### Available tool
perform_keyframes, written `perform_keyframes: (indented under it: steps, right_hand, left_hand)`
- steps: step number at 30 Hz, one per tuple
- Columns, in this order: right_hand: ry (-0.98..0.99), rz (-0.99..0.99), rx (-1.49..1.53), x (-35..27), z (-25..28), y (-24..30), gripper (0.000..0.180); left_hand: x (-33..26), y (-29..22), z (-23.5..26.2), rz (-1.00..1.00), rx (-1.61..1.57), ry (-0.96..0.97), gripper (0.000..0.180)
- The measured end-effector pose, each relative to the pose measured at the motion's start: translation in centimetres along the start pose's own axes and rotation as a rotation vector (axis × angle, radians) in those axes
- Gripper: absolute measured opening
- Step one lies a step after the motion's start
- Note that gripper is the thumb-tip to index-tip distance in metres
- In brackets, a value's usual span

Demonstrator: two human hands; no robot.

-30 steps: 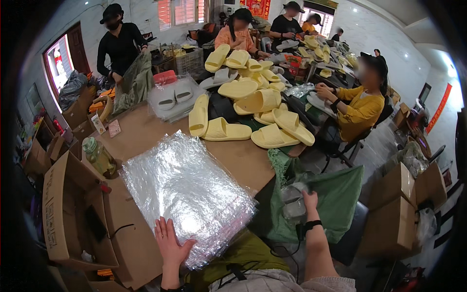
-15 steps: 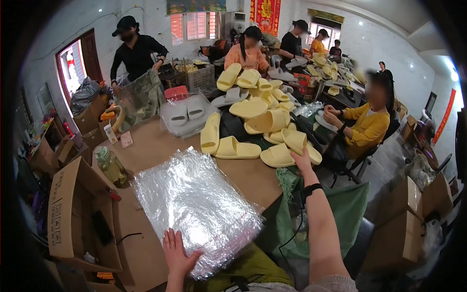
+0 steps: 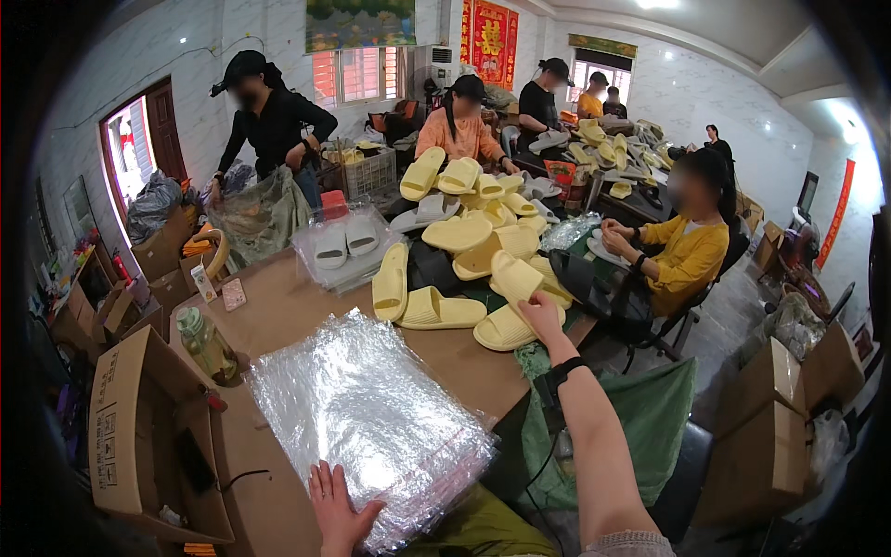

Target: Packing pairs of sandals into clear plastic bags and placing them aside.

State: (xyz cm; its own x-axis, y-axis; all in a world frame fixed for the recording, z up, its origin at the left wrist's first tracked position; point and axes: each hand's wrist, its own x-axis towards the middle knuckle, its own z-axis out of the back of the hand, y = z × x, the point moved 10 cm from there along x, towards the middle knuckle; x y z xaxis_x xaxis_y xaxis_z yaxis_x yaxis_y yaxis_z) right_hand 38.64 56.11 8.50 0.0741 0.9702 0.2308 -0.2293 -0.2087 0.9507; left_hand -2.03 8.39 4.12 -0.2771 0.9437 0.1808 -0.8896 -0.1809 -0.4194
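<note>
My left hand (image 3: 339,506) lies flat, fingers spread, on the near edge of a stack of clear plastic bags (image 3: 367,418) on the brown table (image 3: 278,316). My right hand (image 3: 541,313) reaches far forward and grips a yellow slipper (image 3: 506,327) at the table's right side, under another yellow slipper (image 3: 515,277). A black band sits on my right wrist. Two more yellow slippers (image 3: 418,299) lie left of it, and a big pile of yellow slippers (image 3: 469,218) rises behind.
An open cardboard box (image 3: 139,436) stands at my left beside a green bottle (image 3: 204,342). White slippers in a clear bag (image 3: 345,246) lie further back. Several people work around the tables. Cardboard boxes (image 3: 780,408) stand at right, a green bag (image 3: 640,427) below the table edge.
My right hand has stretched forward from the green bag to the yellow slipper and closed on it. The left hand has stayed on the plastic bags.
</note>
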Motion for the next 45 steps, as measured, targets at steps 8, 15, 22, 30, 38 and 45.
perform_keyframes:
  steps: [8, 15, 22, 30, 38, 45]
  right_hand:
    - [0.078, 0.107, -0.038, -4.7, -6.5, 8.3, 0.026]
    - [0.122, 0.369, -0.056, -7.6, -7.7, 10.3, 0.027]
    - [-0.387, 0.433, -0.679, -7.7, 2.7, 9.3, 0.032]
    - [-0.426, -0.197, 0.085, -1.3, 16.7, -8.4, 0.102]
    - [-0.293, -0.014, 0.46, -1.0, 13.2, -5.1, 0.05]
    - [-0.358, 0.155, 0.555, -5.8, 12.4, 7.2, 0.044]
  left_hand:
    - [-0.5, 0.4, 0.6, 0.056, 0.023, 0.028, 0.104]
    - [0.2, -0.3, 0.3, 0.05, -0.006, 0.044, 0.104]
    - [-0.3, 0.6, -0.1, 0.083, 0.022, 0.047, 0.105]
    - [-0.3, 0.5, 0.0, 0.087, -0.024, 0.078, 0.105]
    - [-0.6, 0.9, -0.2, 0.054, 0.009, 0.023, 0.103]
    - [-0.4, 0.6, 0.0, 0.043, -0.01, 0.012, 0.104]
